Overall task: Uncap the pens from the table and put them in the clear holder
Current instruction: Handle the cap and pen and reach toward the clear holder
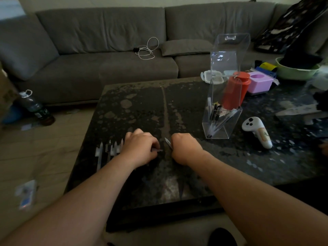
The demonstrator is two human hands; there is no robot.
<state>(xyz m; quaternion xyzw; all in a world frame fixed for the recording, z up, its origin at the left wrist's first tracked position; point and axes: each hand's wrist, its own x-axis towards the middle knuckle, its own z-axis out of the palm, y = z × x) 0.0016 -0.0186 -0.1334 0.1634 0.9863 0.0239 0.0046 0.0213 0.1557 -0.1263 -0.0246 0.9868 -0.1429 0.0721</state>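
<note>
Two bare hands work low over a dark table (142,107). The left hand (140,148) pinches a pen (158,150); the right hand (185,148) is fisted around a cap (167,142). More pens (108,150) lie just left; the clear holder (222,119) stands to the right, pens inside.

A white controller (257,130) lies on the dark worktop (142,107); a red bottle (236,89) stands beside a pink box (259,83); a white cable (148,49) rests on the grey sofa (99,41).

No legible text anywhere

A cardboard box (5,96) at the far left of the table (134,107) is showing dark printed marks, and the bottle (38,110) beside it is wearing a label, but both are appearing too blurred and dim to read.
</note>
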